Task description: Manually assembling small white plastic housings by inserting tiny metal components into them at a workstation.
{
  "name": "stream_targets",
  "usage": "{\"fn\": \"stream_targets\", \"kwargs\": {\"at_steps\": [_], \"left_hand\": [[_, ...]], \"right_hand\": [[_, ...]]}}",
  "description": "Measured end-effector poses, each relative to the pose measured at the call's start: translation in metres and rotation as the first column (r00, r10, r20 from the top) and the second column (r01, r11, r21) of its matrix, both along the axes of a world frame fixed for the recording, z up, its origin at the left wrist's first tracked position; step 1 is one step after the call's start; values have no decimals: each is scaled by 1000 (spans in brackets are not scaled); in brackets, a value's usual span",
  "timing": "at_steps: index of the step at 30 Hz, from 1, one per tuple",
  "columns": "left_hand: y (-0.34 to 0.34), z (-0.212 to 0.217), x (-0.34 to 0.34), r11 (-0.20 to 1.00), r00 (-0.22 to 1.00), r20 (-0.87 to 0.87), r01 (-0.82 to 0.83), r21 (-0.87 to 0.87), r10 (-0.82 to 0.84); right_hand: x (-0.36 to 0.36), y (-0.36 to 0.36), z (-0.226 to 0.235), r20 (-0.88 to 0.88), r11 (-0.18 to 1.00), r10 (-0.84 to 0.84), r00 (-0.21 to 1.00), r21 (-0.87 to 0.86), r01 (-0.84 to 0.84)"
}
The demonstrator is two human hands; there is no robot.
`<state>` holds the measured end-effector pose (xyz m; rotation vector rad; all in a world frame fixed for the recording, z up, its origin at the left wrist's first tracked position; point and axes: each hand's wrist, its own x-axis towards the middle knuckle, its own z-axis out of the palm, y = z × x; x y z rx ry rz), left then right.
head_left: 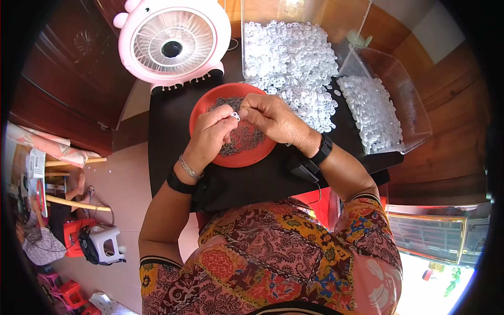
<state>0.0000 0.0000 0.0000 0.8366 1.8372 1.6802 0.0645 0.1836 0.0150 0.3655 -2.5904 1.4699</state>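
Observation:
Both my hands meet over a red-orange bowl [197, 118] that holds many small dark grey screw-like pieces [247, 139]. Between thumb and forefinger, my left hand [212, 131] pinches a small white plastic piece with holes [235, 115]. Right beside it, the fingers of my right hand [270, 115] are pressed together at the white piece; whatever is in them is too small to make out. Behind and to the right of the bowl spreads a big heap of similar white plastic pieces [294, 58], spilling from a clear box onto the dark table [247, 184].
A pink animal-shaped fan [176, 47] stands at the back left of the table. To the right is a clear bin [415, 118] with more white pieces [370, 113]. A black device [304, 170] lies near my right wrist. Stools [73, 294] and another person's legs [79, 191] are at the left.

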Motion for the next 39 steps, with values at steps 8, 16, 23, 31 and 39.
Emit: {"fn": "stream_targets", "kwargs": {"at_steps": [8, 16, 23, 31, 39], "left_hand": [[0, -3, -2, 1000, 999, -31, -18, 7, 18], [2, -9, 2, 999, 997, -71, -38, 19, 39], [5, -6, 0, 997, 998, 66, -19, 78, 14], [5, -8, 0, 999, 996, 93, -16, 30, 14], [2, -7, -1, 1000, 995, 102, 7, 22, -9]], "right_hand": [[-3, -3, -4, -94, 998, -7, 996, 66, 13], [-2, -5, -8, -174, 993, -4, 985, 119, 25], [-4, 0, -11, -165, 996, -22, 986, 78, 35], [-3, 1, -9, -163, 997, -32, 986, 67, 44], [-6, 1, -14, -201, 990, 38, 979, 138, -10]]}}
